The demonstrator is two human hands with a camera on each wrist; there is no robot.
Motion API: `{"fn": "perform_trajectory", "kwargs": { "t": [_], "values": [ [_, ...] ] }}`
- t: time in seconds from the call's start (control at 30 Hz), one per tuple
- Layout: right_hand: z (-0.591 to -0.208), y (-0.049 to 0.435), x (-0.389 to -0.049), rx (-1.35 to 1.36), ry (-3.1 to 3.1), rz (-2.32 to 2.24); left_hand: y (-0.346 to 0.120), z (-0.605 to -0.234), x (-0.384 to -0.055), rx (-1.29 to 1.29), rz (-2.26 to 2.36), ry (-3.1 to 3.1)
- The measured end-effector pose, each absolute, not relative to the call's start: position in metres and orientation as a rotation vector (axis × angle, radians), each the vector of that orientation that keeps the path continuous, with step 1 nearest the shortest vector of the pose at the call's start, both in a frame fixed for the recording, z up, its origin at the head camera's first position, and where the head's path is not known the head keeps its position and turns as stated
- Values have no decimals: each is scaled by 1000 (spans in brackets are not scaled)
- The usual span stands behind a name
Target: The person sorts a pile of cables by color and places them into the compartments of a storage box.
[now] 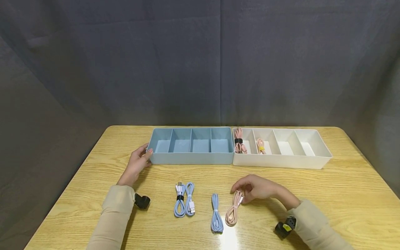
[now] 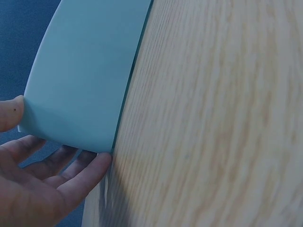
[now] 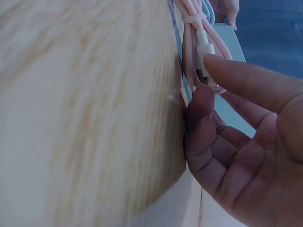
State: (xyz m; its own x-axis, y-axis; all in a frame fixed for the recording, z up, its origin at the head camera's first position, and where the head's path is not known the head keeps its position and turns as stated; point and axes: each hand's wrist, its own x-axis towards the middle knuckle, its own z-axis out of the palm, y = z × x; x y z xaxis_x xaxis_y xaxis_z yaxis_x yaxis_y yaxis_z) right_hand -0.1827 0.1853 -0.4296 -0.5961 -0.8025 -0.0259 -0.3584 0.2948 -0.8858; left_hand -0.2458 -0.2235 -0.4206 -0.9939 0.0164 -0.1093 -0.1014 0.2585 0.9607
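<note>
Lying well in from the far edge of the worktop (image 1: 350, 194): one pink cable (image 1: 232, 211), connector end pinched by right hand (image 1: 258, 188); nearer that edge, one blue tray (image 1: 190, 158), left end gripped by left hand (image 1: 136, 165).

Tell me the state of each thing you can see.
Left hand: holding blue box's left end.
Right hand: pinching pink cable.
Pink cable: coiled, tied.
Three blue cables: coiled, lying on table.
Blue box: upright, lidless.
White box: upright, lidless.
Two pink bundles: coiled, tied, inside white box.
</note>
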Motion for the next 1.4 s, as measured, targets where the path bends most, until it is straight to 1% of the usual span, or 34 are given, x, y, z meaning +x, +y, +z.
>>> {"fn": "perform_trajectory", "kwargs": {
  "t": [0.27, 0.83, 1.4],
  "values": [
    [-426, 193, -179, -1048, 2099, -1256, -222, -422, -247, -114, 1851, 2432],
    [-428, 208, -174, -988, 2040, -1318, -224, -422, -247, -108, 1863, 2412],
    [-422, 224, -171, -854, 2064, -1445, -223, -422, -247, -100, 1869, 2405]
  ]
}}
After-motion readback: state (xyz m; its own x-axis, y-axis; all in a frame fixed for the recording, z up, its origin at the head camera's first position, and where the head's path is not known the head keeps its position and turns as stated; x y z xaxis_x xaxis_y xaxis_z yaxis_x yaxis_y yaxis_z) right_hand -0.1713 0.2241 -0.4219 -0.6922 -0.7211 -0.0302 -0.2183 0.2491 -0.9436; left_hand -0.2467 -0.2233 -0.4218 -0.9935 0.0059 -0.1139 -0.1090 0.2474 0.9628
